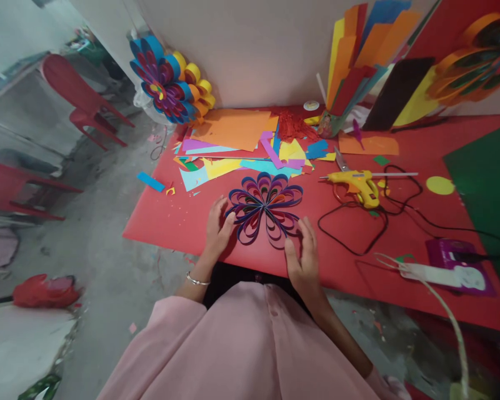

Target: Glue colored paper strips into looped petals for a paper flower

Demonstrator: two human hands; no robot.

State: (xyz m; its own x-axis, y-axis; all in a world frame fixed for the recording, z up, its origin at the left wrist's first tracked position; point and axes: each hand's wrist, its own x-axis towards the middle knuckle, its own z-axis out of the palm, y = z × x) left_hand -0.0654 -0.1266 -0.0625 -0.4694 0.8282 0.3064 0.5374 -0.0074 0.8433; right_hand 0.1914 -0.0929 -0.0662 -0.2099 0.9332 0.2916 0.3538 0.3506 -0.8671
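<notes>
Paper flower of thin looped strips
Left hand and right hand flank it, loosely spread; fingertip contact is unclear.

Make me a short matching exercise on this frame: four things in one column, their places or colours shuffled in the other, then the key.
Things:
1. Glue gun
2. Paper flower
3. Bracelet
4. Paper disc

Places or colours:
A. Around the left wrist
B. Next to the large green sheet
C. Yellow, with a black cord
D. Between the left hand and the right hand

Pairs: 1-C, 2-D, 3-A, 4-B
</notes>
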